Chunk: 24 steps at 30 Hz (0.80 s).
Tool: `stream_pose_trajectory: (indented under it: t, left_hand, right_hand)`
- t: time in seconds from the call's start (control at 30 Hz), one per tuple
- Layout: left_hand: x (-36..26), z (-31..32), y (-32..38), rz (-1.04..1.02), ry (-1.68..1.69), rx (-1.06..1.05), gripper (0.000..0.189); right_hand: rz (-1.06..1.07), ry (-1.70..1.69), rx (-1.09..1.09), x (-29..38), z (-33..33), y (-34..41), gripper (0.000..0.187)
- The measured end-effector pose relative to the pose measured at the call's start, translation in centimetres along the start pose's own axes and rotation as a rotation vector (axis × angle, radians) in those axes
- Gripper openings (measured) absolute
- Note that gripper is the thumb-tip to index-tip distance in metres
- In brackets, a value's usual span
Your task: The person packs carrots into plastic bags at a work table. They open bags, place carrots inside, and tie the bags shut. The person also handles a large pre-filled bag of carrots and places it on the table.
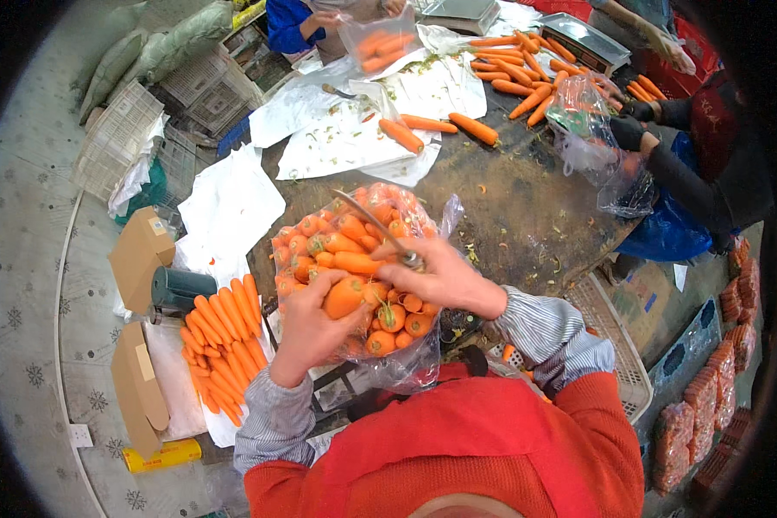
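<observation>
My left hand (320, 324) is closed around a thick carrot (344, 298), held over a large open clear plastic bag (405, 369) full of carrots (340, 243). In my right hand (437, 275) is a knife (375, 223); its blade points up and to the left across the bag, and my fingers touch or nearly touch the carrots below. Some carrots in the bag have green stem ends. The bag stands at the near edge of the dark work table (505, 213).
Trimmed carrots (223, 349) lie beside an open cardboard box (139, 388) at left. Loose carrots (518, 71), white sheets (356, 142) and scales (583, 39) are on the table's far side. A co-worker's gloved hands (628, 126) handle a plastic bag at right. A plastic crate (615, 349) stands near my right elbow.
</observation>
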<state>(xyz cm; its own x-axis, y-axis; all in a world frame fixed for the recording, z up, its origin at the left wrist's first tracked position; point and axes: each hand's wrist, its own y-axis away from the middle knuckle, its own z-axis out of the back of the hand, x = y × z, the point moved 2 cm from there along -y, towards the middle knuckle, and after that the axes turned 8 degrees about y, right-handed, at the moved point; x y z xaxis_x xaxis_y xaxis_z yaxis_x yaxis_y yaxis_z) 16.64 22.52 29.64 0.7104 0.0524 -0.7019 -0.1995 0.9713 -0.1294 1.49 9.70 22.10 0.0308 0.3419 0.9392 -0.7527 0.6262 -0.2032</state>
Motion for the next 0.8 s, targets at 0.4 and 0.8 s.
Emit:
stream_pose_trajectory:
  t: [0.4, 0.8]
  left_hand:
    - [17.0, 5.1, 1.6, 0.224, 0.475, -0.389, 0.055]
    - [29.7, -0.4, 1.6, 0.413, 1.245, -0.058, 0.056]
  right_hand:
    - [-0.242, -0.040, -0.303, -2.9, 8.7, -6.1, 0.051]
    - [-0.146, 0.219, -0.329, -10.0, 0.4, 2.7, 0.087]
